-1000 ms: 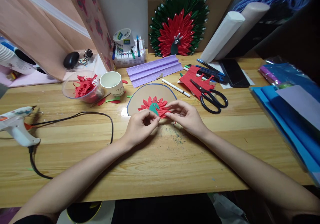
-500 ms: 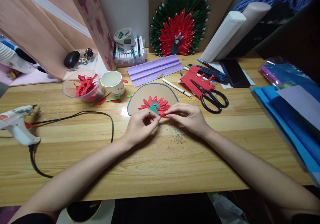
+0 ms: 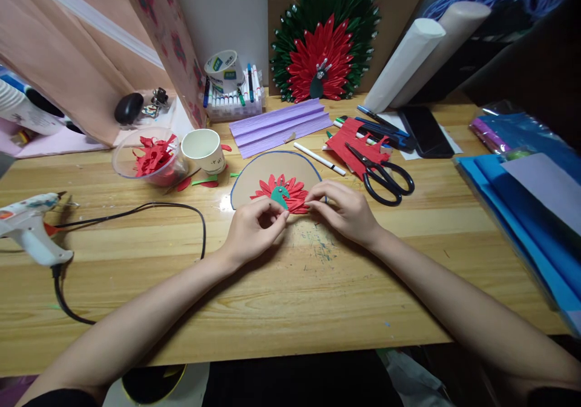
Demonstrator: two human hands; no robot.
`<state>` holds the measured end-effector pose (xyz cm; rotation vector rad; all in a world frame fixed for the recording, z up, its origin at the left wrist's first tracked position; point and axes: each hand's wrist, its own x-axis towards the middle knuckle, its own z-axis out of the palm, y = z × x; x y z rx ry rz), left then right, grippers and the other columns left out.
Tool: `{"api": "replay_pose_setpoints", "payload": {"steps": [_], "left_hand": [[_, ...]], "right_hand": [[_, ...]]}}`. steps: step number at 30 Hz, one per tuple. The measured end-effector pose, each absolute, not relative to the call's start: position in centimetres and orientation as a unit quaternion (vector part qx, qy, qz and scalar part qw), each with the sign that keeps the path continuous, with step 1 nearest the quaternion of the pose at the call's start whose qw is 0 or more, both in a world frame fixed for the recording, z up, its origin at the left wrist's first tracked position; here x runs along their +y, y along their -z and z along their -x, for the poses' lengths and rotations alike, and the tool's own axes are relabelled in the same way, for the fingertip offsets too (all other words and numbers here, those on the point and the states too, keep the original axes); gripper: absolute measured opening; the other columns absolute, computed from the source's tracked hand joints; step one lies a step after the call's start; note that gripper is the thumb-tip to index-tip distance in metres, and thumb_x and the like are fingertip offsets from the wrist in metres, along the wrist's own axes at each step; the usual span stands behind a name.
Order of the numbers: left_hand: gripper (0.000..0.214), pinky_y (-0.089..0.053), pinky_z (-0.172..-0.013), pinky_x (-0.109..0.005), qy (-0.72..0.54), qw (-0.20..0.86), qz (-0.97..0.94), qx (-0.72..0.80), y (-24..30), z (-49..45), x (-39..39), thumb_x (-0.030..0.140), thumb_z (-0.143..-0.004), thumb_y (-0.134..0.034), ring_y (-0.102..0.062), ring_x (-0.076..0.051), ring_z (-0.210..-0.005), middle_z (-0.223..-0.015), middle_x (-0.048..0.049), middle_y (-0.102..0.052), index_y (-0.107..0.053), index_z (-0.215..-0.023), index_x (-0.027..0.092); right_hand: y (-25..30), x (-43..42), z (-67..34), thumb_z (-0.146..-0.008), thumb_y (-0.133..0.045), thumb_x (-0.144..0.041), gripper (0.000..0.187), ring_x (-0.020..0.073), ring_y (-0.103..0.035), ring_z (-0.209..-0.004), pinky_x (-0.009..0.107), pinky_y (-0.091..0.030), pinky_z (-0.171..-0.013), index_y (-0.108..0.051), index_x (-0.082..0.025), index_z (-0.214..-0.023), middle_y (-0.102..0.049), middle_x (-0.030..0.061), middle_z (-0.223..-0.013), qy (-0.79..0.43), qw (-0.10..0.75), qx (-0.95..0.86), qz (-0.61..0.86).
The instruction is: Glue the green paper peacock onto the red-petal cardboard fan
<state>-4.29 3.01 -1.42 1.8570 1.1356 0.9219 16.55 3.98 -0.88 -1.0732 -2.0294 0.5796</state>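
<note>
A brown half-round card with a blue outline lies flat on the wooden table. On it sit red paper petals fanned round a small teal bird shape. My left hand is curled, its fingertips pinching at the lower edge of the petals beside the bird. My right hand rests on the card's right side, fingers bent and pressing the red petals at their lower right.
A glue gun with a black cord lies at left. Behind the card stand a clear bowl of red petals, a paper cup, purple crepe paper, scissors and a finished peacock fan. Blue sheets lie at right.
My right hand has shifted slightly along the petals' right edge; the left hand stays pinched by the bird. Nothing else has moved.
</note>
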Motion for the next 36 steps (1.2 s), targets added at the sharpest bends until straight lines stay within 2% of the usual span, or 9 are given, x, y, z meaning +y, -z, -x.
{"api": "replay_pose_setpoints", "payload": {"steps": [6, 13, 25, 27, 31, 36], "left_hand": [[0.012, -0.044, -0.056, -0.024, -0.366, 0.379, -0.721, 0.450, 1.6, 4.3, 3.1, 0.025, -0.081, -0.059, -0.055, -0.012, -0.061, -0.068, -0.0035, -0.063, -0.063, -0.073, 0.016], [0.011, -0.044, -0.057, -0.024, -0.365, 0.378, -0.729, 0.438, 1.6, 4.3, 3.0, 0.023, -0.080, -0.060, -0.056, -0.012, -0.062, -0.069, -0.0036, -0.063, -0.063, -0.073, 0.015], [0.014, -0.043, -0.057, -0.024, -0.363, 0.370, -0.734, 0.438, 1.7, 4.4, 3.0, 0.026, -0.081, -0.058, -0.054, -0.012, -0.062, -0.069, -0.0037, -0.063, -0.063, -0.074, 0.015], [0.014, -0.043, -0.057, -0.023, -0.364, 0.372, -0.730, 0.443, 1.8, 4.4, 3.0, 0.026, -0.081, -0.059, -0.054, -0.012, -0.062, -0.069, -0.0039, -0.063, -0.063, -0.075, 0.014], [0.014, -0.043, -0.058, -0.023, -0.356, 0.365, -0.741, 0.438, 1.5, 4.3, 2.9, 0.025, -0.081, -0.059, -0.054, -0.011, -0.061, -0.069, -0.0035, -0.063, -0.063, -0.074, 0.014], [0.014, -0.042, -0.059, -0.023, -0.338, 0.354, -0.763, 0.422, 1.1, 4.3, 2.8, 0.025, -0.082, -0.058, -0.053, -0.011, -0.062, -0.070, -0.0035, -0.063, -0.062, -0.073, 0.014]], "right_hand": [[0.8, 4.5, -17.3, -0.084, -0.059, -0.023, 0.006, 0.0189, -0.062, -0.081, 0.035, -0.049, -0.076, -0.064, -0.025, -0.086, -0.066, 0.0026, -0.084, -0.254, 0.413, -0.762, 0.429], [1.2, 3.9, -16.7, -0.083, -0.059, -0.020, 0.011, 0.0172, -0.064, -0.080, 0.034, -0.051, -0.074, -0.068, -0.025, -0.087, -0.069, 0.0025, -0.085, -0.344, 0.394, -0.757, 0.393], [1.0, 4.0, -16.7, -0.082, -0.060, -0.021, 0.007, 0.0165, -0.062, -0.076, 0.032, -0.050, -0.071, -0.067, -0.020, -0.081, -0.068, 0.0040, -0.080, -0.306, 0.401, -0.753, 0.424], [0.8, 3.8, -16.2, -0.081, -0.062, -0.023, 0.005, 0.0162, -0.063, -0.077, 0.032, -0.051, -0.073, -0.065, -0.019, -0.082, -0.067, 0.0039, -0.081, -0.373, 0.417, -0.703, 0.439], [0.9, 3.1, -14.9, -0.076, -0.067, -0.027, 0.015, 0.0149, -0.064, -0.079, 0.030, -0.053, -0.074, -0.060, -0.018, -0.086, -0.065, 0.0024, -0.084, -0.555, 0.415, -0.567, 0.445], [1.2, 2.5, -14.0, -0.074, -0.068, -0.028, 0.015, 0.0131, -0.062, -0.074, 0.028, -0.052, -0.070, -0.059, -0.018, -0.080, -0.063, 0.0009, -0.079, -0.570, 0.420, -0.532, 0.465]]}}
